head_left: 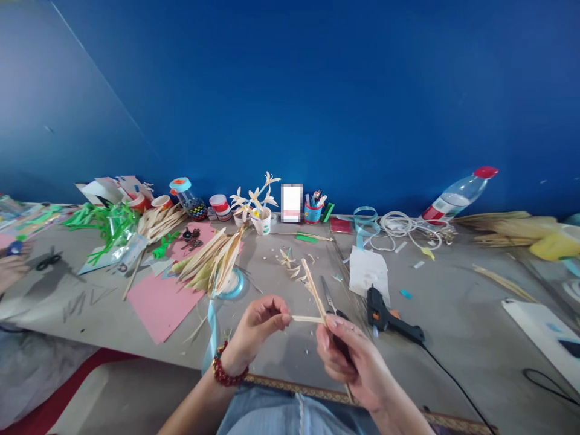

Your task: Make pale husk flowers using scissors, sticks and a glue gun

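Observation:
My right hand is closed around a pale dried husk strip, which points up and away. Below that hand a thin stalk-like end sticks out; whether it belongs to the same piece I cannot tell. Between finger and thumb, my left hand pinches the end of a narrow pale strip that runs across to the right fingers. A red bead bracelet circles the left wrist. Just beyond the right hand lie scissors, partly hidden. Small husk scraps are scattered ahead on the grey table.
To the right rests a black glue gun with a trailing cord, beside white paper. Husk bundles, blue ribbon and pink paper lie left. Husk flowers stand in a cup. Another person's hand shows far left.

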Demonstrator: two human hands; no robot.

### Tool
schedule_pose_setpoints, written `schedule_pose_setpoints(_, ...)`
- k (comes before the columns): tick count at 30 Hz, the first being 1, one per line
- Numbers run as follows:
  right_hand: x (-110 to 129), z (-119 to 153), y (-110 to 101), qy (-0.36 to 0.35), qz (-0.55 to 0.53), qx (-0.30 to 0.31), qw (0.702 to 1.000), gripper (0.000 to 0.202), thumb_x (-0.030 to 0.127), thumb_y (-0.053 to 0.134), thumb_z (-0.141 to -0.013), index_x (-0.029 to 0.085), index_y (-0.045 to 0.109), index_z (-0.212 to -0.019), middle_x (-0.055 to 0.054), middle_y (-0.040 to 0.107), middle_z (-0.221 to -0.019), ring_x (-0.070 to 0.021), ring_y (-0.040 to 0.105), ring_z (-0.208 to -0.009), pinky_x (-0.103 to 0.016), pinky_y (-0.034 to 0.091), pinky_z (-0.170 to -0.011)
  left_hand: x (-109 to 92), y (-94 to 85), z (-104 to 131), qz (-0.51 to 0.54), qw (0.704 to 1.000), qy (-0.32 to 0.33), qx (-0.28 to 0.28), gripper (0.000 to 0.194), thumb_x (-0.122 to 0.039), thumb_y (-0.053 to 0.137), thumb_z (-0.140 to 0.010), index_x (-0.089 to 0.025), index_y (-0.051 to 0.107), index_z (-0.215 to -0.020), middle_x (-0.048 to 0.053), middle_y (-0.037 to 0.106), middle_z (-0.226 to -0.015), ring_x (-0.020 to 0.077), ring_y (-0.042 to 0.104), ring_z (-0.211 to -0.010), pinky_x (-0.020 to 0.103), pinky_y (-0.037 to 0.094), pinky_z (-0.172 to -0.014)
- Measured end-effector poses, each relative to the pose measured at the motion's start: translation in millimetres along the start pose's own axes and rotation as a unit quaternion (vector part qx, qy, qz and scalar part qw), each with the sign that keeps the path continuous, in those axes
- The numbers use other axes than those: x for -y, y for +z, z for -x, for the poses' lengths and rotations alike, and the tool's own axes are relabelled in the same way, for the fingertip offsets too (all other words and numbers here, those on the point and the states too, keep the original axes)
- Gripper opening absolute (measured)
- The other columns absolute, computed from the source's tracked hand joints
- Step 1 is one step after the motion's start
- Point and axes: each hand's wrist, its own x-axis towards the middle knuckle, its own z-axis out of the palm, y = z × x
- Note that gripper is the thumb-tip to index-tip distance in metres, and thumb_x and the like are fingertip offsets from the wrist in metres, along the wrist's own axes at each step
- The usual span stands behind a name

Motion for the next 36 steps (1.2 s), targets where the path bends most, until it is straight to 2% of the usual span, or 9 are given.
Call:
schedule_pose_setpoints(4, -0.1, -3.1, -3.1, -0.031, 0.036, -0.039, 0.998, 0.04, 0.051, 0.065, -0.085, 0.016, 0.057, -0.066, 0.01, 0.032, -0.046, -0.0027, 0.012, -0.038, -0.016, 0.009, -0.036, 7.2, -3.3, -3.8, 0.018, 1.0, 0.0, -0.012, 0.019, -0.028, 0.075, -0.078, -0.013, 0.063, -0.074, -0.001, 0.057, -0.065, 0.0089, 0.048, -0.062, 0.019, 0.037, -0.06)
schedule_pose_setpoints(7, -5.9, -11.8, -2.9, -0.099, 0.162, -0.096, 0.977, 0.045, 0.06, 0.058, -0.086, 0.016, 0.06, -0.075, 0.008, 0.036, -0.052, -0.0054, 0.018, -0.043, -0.018, 0.012, -0.039, 12.8, -0.6, -8.9, 0.032, 0.999, 0.012, -0.034, 0.017, -0.026, 0.076, -0.078, -0.013, 0.065, -0.076, -0.001, 0.058, -0.067, 0.0089, 0.05, -0.064, 0.02, 0.039, -0.063)
schedule_pose_setpoints(12, -16.2, -29.5, -2.5, -0.211, 0.444, -0.117, 0.863, 0.04, 0.054, 0.055, -0.091, 0.017, 0.063, -0.078, 0.001, 0.049, -0.06, -0.0115, 0.038, -0.053, -0.024, 0.028, -0.05, 10.3, 13.6, -16.4, 0.054, 0.996, 0.053, -0.039, 0.017, -0.027, 0.076, -0.077, -0.014, 0.065, -0.078, 0.001, 0.063, -0.073, 0.0111, 0.056, -0.069, 0.022, 0.044, -0.067)
schedule_pose_setpoints(15, -14.6, -35.0, -3.7, -0.231, 0.513, -0.122, 0.818, 0.037, 0.047, 0.048, -0.096, 0.017, 0.065, -0.083, -0.002, 0.058, -0.068, -0.0152, 0.048, -0.061, -0.026, 0.033, -0.058, 5.4, 18.1, -18.1, 0.04, 0.996, 0.071, -0.039, 0.017, -0.028, 0.075, -0.079, -0.014, 0.065, -0.078, 0.002, 0.064, -0.074, 0.0121, 0.057, -0.069, 0.023, 0.045, -0.067)
schedule_pose_setpoints(17, -11.8, -36.8, -3.2, -0.226, 0.502, -0.11, 0.828, 0.034, 0.046, 0.048, -0.097, 0.018, 0.065, -0.089, -0.002, 0.058, -0.069, -0.0149, 0.048, -0.062, -0.026, 0.033, -0.057, 4.0, 18.0, -18.9, 0.033, 0.996, 0.076, -0.025, 0.016, -0.028, 0.074, -0.08, -0.013, 0.066, -0.08, 0.002, 0.064, -0.073, 0.0126, 0.058, -0.069, 0.023, 0.046, -0.068)
schedule_pose_setpoints(22, -8.1, -41.4, 1.7, -0.139, 0.273, -0.088, 0.948, 0.044, 0.056, 0.059, -0.087, 0.018, 0.055, -0.066, 0.006, 0.035, -0.054, -0.0074, 0.025, -0.046, -0.021, 0.016, -0.041, 4.9, 15.2, -24.1, 0.101, 0.993, 0.057, 0.017, 0.015, -0.026, 0.074, -0.08, -0.013, 0.065, -0.078, 0.001, 0.061, -0.072, 0.012, 0.055, -0.068, 0.024, 0.043, -0.067)
schedule_pose_setpoints(25, -3.1, -42.9, 3.0, -0.078, 0.141, -0.071, 0.984, 0.044, 0.055, 0.065, -0.082, 0.018, 0.052, -0.063, 0.01, 0.029, -0.047, -0.0045, 0.015, -0.04, -0.019, 0.01, -0.038, 3.5, 14.4, -29.3, 0.137, 0.99, 0.038, 0.023, 0.015, -0.024, 0.076, -0.078, -0.013, 0.065, -0.078, 0.001, 0.06, -0.073, 0.0113, 0.053, -0.069, 0.023, 0.043, -0.069)
schedule_pose_setpoints(30, 10.3, -41.9, 2.1, -0.037, 0.079, -0.045, 0.995, 0.044, 0.056, 0.065, -0.082, 0.018, 0.052, -0.063, 0.01, 0.031, -0.045, -0.003, 0.012, -0.037, -0.019, 0.007, -0.036, 0.3, 12.9, -38.4, 0.134, 0.99, 0.032, 0.008, 0.018, -0.026, 0.079, -0.075, -0.013, 0.066, -0.075, 0.001, 0.06, -0.071, 0.0096, 0.052, -0.065, 0.021, 0.042, -0.066)
schedule_pose_setpoints(36, 9.8, -48.2, 4.2, -0.15, 0.296, -0.11, 0.937, 0.046, 0.061, 0.06, -0.084, 0.016, 0.06, -0.075, 0.004, 0.043, -0.061, -0.0095, 0.032, -0.053, -0.021, 0.023, -0.045, -3.5, 16.8, -44.1, 0.107, 0.993, 0.041, -0.01, 0.018, -0.028, 0.077, -0.077, -0.014, 0.065, -0.076, 0.002, 0.064, -0.07, 0.0123, 0.057, -0.065, 0.025, 0.046, -0.065)
